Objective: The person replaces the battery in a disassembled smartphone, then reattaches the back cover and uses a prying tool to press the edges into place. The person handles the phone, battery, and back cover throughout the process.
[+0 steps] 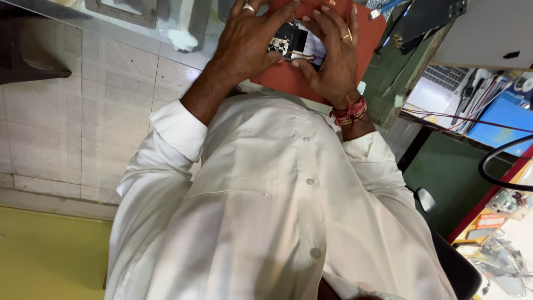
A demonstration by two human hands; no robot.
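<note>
Left hand (pixel 247 41): grasping the opened phone (pixel 294 43) at its left edge.
Right hand (pixel 333 53): grasping its right edge.
Beneath: red mat (pixel 288 78), margins bare.
Right of hands: table (pixel 388 83) edge, laptop (pixel 438 83) beyond.

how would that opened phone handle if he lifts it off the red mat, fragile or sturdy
Probably fragile: the opened phone shows bare boards and a thin wire. Likely light and flat, so unlikely to roll. The left hand and right hand both steady it on the red mat, suggesting care.
</note>
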